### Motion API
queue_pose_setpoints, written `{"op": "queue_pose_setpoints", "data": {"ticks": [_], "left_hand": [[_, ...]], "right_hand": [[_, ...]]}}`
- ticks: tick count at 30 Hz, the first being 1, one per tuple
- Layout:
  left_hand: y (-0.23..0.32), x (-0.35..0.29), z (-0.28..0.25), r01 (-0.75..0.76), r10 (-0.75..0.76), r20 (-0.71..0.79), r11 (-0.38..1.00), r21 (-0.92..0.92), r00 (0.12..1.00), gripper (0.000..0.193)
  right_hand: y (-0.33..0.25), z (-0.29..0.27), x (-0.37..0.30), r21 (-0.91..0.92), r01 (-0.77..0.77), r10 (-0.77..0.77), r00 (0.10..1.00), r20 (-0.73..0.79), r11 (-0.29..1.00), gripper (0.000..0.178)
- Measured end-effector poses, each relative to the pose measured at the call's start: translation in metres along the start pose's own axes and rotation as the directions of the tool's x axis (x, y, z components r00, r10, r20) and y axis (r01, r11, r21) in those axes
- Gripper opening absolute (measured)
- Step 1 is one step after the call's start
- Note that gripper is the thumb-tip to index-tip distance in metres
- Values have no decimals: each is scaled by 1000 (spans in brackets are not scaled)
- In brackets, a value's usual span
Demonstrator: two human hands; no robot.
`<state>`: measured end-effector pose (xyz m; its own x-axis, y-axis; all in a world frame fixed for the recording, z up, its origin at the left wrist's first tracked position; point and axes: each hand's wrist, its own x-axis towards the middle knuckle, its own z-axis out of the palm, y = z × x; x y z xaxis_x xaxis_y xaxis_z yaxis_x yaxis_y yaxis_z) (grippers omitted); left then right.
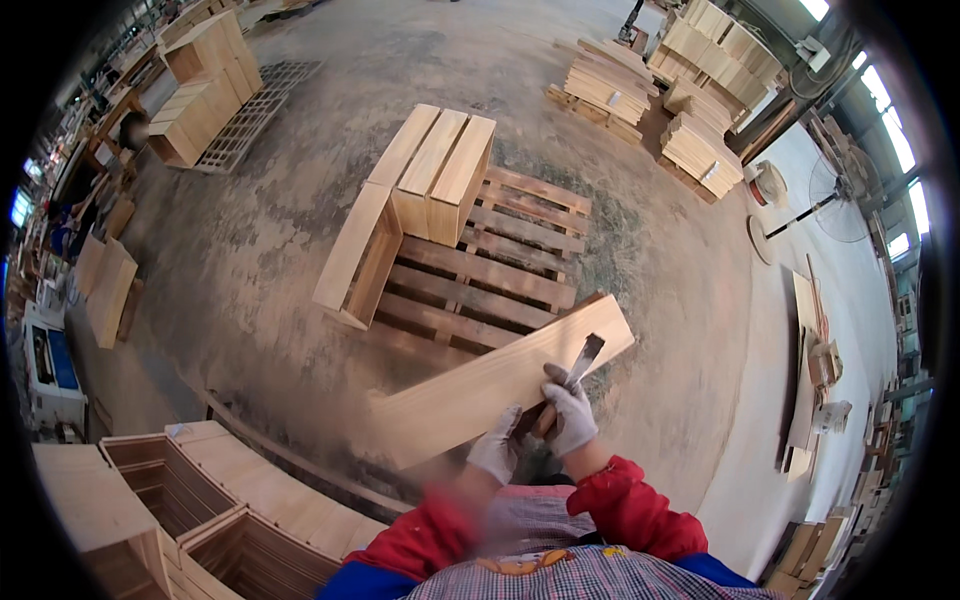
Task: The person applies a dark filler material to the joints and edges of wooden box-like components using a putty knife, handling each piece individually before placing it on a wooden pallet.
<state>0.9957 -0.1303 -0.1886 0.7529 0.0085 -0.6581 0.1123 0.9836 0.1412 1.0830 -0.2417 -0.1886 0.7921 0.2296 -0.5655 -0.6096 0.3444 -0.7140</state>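
My right hand (571, 416), in a whitish glove, is closed round a putty knife (580, 366). Its metal blade points away from me with a dark tip, over a pale wooden box (480, 385). Beside it, my left hand (495, 450), gloved too, has its fingers curled at a small dark brown piece (527, 420); the grip is partly hidden and I cannot make out what the piece is. The long box lies slantwise in front of me, its smooth side facing up. Its left end is blurred.
Ahead, a slatted pallet (480, 275) carries several wooden boxes (435, 165). More open boxes (170, 480) stand at the lower left. Stacked boards (610, 90) are at the far right, with a standing fan (830, 200) nearer. Another loaded pallet (255, 110) is at the far left.
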Motion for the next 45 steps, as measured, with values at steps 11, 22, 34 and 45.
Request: {"op": "queue_pose_setpoints", "data": {"ticks": [11, 22, 34, 45], "left_hand": [[-20, 95, -45, -193, 284, 28, 572, 797, 958, 35], [-209, 156, 37, -429, 33, -767, 844, -322, 641, 39], [-287, 239, 127, -496, -43, -840, 790, -360, 541, 40], [-263, 263, 184, -500, 101, -858, 844, -194, 504, 45]], "right_hand": [[-142, -20, 358, -122, -130, 145, 982, 120, 984, 25], [-110, -10, 762, -409, -161, 261, 944, 202, 898, 33], [-93, 72, 887, -453, -72, 233, 921, 312, 889, 36], [-69, 94, 882, -458, -90, 232, 936, 264, 884, 41]]}}
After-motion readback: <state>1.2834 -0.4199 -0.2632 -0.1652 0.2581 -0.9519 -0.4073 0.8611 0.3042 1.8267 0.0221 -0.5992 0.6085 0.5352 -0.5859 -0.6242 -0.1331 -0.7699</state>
